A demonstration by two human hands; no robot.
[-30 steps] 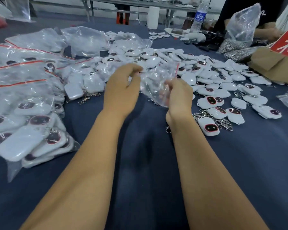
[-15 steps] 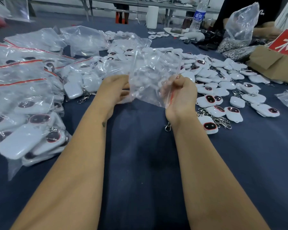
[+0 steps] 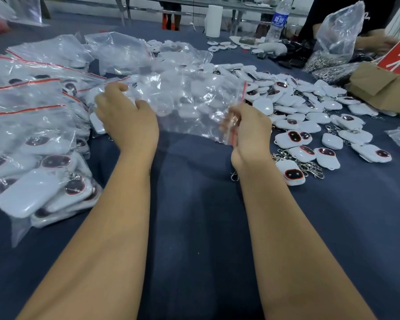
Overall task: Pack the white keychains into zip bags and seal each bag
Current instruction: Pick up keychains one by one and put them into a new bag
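A clear zip bag (image 3: 189, 105) with a red seal strip is stretched flat between my hands above the dark blue tablecloth. My right hand (image 3: 247, 132) pinches the bag's red-strip end. My left hand (image 3: 127, 118) rests at the bag's left edge, fingers spread; whether it grips the plastic is unclear. The bag looks empty. Loose white keychains (image 3: 307, 112) with dark red-rimmed ovals and metal clips lie in a heap to the right. One keychain (image 3: 291, 173) lies close to my right wrist.
Sealed bags of keychains (image 3: 32, 139) are stacked on the left. Empty clear bags (image 3: 118, 51) lie behind them. A cardboard box (image 3: 383, 86) with a red sign, a bag of metal clips (image 3: 340, 38), a water bottle (image 3: 278, 19) and another person's hand (image 3: 376, 42) are at the far right.
The bag has gone from bunched up between my hands to spread out wide and flat. My left hand has moved left and up, away from my right hand.
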